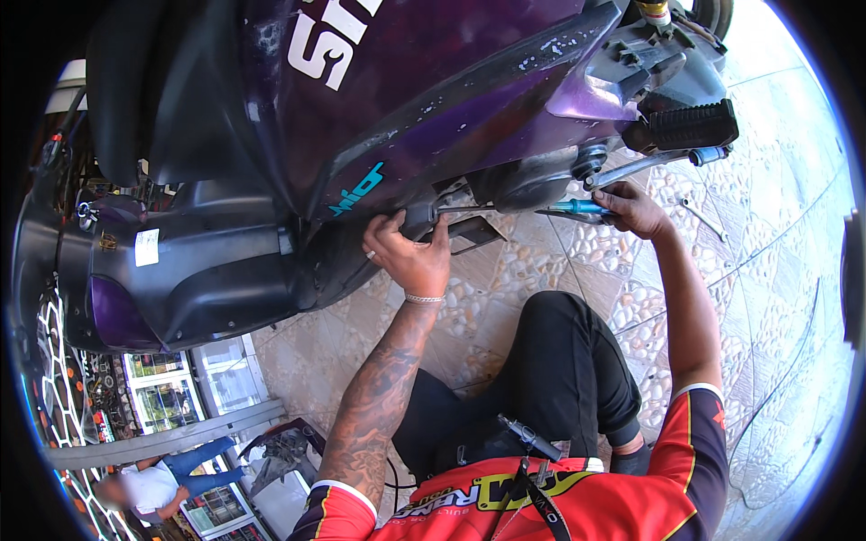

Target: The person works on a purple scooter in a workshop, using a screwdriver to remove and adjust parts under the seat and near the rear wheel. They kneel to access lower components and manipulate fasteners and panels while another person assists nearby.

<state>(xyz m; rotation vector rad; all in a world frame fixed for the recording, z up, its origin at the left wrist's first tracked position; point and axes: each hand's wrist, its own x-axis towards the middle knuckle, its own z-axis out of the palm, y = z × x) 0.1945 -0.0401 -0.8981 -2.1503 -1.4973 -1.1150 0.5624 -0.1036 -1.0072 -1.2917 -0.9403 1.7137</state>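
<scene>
A purple and black scooter [415,117] stands in front of me. My right hand [633,210] is closed around the blue handle of a screwdriver [582,206]. The long metal shaft points left, its tip at the lower edge of the scooter's body. Close to that tip, my left hand [410,254] grips the black lower panel [338,261] with bent fingers, the thumb beside the shaft. What the tip touches is hidden by the panel and fingers.
A black ribbed footrest [690,124] and a metal lever [645,168] stick out above my right hand. On the pebble-patterned tile floor [478,316] lies a wrench [704,221]. Another person [149,487] and glass display cases [167,406] are at lower left.
</scene>
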